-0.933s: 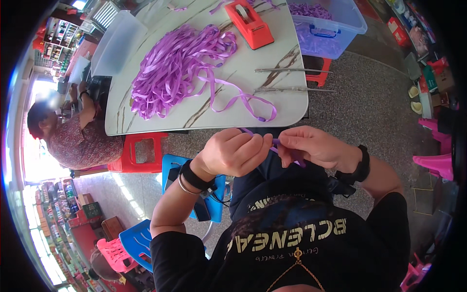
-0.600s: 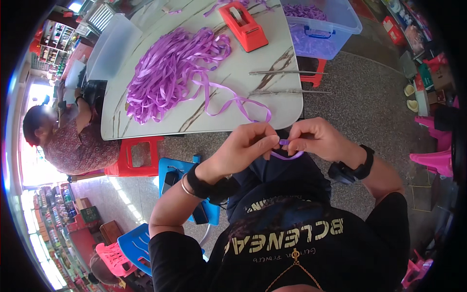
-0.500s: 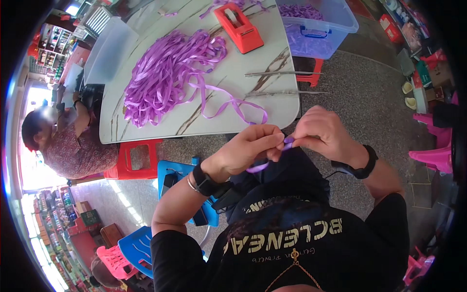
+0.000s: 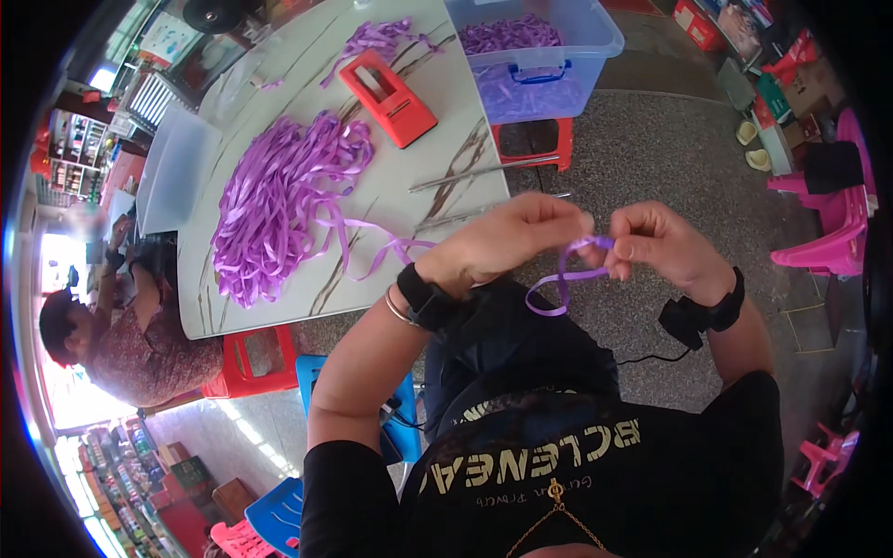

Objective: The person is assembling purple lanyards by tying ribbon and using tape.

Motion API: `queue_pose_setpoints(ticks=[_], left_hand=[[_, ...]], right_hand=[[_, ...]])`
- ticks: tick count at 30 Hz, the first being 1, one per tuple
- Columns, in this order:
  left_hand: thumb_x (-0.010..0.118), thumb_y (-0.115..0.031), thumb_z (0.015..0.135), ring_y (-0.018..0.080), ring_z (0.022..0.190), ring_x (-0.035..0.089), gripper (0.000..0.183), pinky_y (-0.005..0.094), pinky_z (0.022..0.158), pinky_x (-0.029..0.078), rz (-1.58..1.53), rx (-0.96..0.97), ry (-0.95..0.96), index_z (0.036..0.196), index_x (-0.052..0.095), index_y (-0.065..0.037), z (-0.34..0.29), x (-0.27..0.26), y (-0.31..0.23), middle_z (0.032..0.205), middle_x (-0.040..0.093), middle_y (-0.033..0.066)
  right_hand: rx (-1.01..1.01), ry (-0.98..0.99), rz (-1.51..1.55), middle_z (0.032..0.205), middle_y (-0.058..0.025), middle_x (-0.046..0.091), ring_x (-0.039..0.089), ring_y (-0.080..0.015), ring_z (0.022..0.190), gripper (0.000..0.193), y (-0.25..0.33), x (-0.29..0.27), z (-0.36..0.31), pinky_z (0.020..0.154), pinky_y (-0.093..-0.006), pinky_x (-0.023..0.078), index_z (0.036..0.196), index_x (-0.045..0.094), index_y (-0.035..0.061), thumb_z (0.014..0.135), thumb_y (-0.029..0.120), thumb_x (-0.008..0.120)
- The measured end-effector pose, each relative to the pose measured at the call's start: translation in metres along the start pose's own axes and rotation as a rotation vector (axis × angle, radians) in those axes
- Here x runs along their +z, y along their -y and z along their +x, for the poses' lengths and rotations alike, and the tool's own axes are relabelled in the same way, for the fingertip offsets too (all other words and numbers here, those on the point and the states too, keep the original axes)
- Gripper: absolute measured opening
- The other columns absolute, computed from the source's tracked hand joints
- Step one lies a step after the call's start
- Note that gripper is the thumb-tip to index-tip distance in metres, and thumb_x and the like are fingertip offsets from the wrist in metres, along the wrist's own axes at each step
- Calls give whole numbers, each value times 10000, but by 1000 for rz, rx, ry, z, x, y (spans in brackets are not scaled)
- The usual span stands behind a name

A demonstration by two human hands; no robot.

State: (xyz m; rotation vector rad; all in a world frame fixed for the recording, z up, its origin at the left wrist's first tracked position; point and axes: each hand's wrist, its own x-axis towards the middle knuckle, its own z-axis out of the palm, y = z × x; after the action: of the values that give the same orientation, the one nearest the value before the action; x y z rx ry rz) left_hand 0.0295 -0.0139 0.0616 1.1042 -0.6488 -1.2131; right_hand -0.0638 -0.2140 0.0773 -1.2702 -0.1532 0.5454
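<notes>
A narrow purple ribbon (image 4: 549, 279) hangs in a small loop below my two hands, above my lap. My right hand (image 4: 665, 249) pinches it between thumb and fingers. My left hand (image 4: 516, 240), slightly smeared at the fingertips, is closed on the ribbon just to the left. A short gap separates the hands, with ribbon across it. On the table lies a big heap of the same purple ribbon (image 4: 270, 214), and a loose strand from it trails toward my left wrist, where its end is hidden.
A red tape dispenser (image 4: 388, 99) and thin metal rods (image 4: 465, 177) are on the marble-patterned table (image 4: 409, 242). A clear bin (image 4: 605, 37) of purple ribbon stands on a red stool (image 4: 549, 139) beyond. Another person (image 4: 139, 344) sits at the left.
My hands have moved apart from each other, and a ribbon loop now shows below them. The view has shifted, so the table and heap appear farther left and lower.
</notes>
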Motion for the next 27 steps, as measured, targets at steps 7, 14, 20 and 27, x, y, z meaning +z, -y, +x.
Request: queue_pose_setpoints(ticks=[7,14,20,27], left_hand=[[523,-182,893,79,862,550,233,220,773,431,525,175,-477,981,581,26,14,-41,-2,896,609,38],[556,-152,865,47,720,503,189,197,645,404,668,168,-698,931,592,22,24,-74,10,789,589,-1],[605,-172,804,126,672,589,184,258,623,456,687,249,-709,888,633,-10,35,-85,22,741,634,63],[640,-272,734,201,727,623,198,334,664,458,934,151,-739,825,690,-104,38,-82,20,769,654,54]], right_hand=[[-81,-363,-100,725,-14,594,560,-73,714,157,-16,-46,0,682,-212,443,793,585,18,863,155,550],[-386,-671,-272,776,-5,600,553,-74,743,155,-73,-61,70,703,-209,430,880,606,10,872,155,551],[-379,-550,-201,771,7,596,542,-60,737,153,-108,-49,99,682,-198,424,898,613,21,870,161,560],[-407,-610,-26,734,12,594,526,-53,690,140,-123,-29,114,634,-194,398,873,632,22,856,150,579]])
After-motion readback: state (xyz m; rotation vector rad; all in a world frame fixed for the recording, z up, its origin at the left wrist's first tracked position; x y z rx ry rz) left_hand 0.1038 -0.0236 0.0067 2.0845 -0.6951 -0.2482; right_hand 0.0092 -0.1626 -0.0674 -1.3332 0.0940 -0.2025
